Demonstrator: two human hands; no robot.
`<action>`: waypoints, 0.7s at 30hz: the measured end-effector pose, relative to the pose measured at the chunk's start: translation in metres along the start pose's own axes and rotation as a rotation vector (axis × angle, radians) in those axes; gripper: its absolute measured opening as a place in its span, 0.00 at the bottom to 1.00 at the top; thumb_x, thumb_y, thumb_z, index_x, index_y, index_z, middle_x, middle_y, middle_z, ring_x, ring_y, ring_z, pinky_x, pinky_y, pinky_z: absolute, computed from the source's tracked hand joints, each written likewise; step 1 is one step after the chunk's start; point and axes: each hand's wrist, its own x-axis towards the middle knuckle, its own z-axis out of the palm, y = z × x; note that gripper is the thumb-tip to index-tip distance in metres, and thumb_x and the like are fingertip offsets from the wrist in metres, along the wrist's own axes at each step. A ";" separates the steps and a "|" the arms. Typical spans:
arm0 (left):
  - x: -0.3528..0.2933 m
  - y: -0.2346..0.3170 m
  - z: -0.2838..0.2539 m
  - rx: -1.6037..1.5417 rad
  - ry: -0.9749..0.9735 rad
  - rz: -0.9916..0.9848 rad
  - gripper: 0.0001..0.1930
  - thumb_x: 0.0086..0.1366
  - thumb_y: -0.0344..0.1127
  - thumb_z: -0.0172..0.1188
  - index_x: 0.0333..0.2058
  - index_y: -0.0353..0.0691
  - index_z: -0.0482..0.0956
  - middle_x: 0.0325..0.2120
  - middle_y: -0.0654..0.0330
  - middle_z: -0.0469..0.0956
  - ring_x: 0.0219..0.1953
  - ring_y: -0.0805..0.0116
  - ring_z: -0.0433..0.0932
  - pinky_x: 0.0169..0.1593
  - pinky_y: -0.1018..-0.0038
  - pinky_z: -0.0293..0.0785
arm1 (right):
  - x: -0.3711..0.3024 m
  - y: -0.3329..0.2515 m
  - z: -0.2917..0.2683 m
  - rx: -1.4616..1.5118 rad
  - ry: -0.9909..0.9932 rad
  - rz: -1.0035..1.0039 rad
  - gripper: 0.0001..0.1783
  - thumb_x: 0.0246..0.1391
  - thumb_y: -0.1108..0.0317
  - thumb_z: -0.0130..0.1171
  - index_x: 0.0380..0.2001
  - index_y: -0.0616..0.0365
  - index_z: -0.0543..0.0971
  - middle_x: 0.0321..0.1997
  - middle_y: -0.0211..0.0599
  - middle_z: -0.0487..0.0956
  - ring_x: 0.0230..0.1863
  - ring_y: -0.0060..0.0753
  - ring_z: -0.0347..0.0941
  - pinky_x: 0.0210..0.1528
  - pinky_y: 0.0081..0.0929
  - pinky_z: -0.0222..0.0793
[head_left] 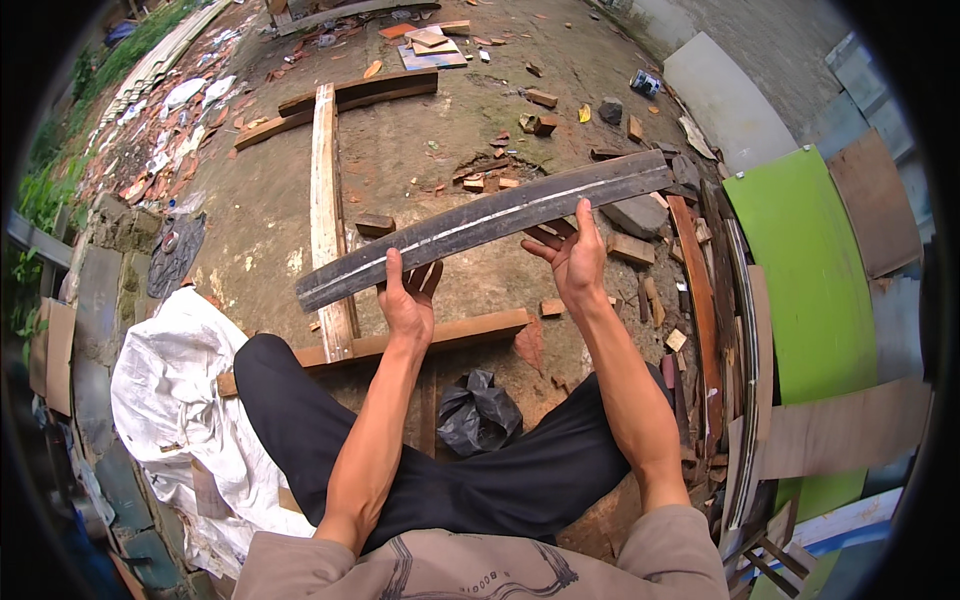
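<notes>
A long dark grey wooden board [470, 222] with a pale stripe along its face is held up in front of me, its right end higher. My left hand [408, 303] grips its lower edge left of the middle, thumb in front, fingers partly hidden behind. Further right, my right hand [578, 262] supports the same edge, thumb against the face and fingers curled beneath. Under the board's left end, a wooden frame lies on the ground: a pale upright plank [325, 190] joins a near crosspiece [455, 335] and a far crosspiece [390, 90].
A crumpled black plastic bag [478, 415] lies between my legs. White sacking [175, 400] is heaped at my left knee. Wood offcuts [630, 249] and stones litter the ground on the right, beside stacked strips and a green panel [800, 270]. Small boards [432, 45] lie at the back.
</notes>
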 end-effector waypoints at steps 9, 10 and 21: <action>-0.021 0.032 -0.019 -0.015 -0.002 0.076 0.21 0.69 0.51 0.58 0.51 0.41 0.75 0.47 0.59 0.78 0.50 0.65 0.78 0.56 0.68 0.76 | -0.012 0.001 0.010 -0.059 -0.082 0.138 0.56 0.56 0.19 0.25 0.60 0.62 0.65 0.53 0.56 0.76 0.52 0.49 0.76 0.51 0.49 0.75; -0.023 0.033 -0.020 -0.023 0.000 0.077 0.21 0.69 0.51 0.57 0.51 0.41 0.75 0.47 0.58 0.78 0.50 0.65 0.78 0.56 0.68 0.76 | -0.013 -0.001 0.010 -0.064 -0.071 0.135 0.56 0.55 0.19 0.25 0.60 0.62 0.66 0.53 0.55 0.76 0.53 0.48 0.75 0.52 0.50 0.74; -0.032 0.019 -0.043 -0.069 -0.022 0.027 0.22 0.70 0.50 0.56 0.52 0.39 0.73 0.49 0.57 0.77 0.52 0.64 0.78 0.59 0.67 0.76 | -0.015 0.006 0.009 -0.096 0.048 0.210 0.39 0.61 0.31 0.45 0.53 0.59 0.71 0.50 0.46 0.76 0.54 0.43 0.73 0.54 0.51 0.69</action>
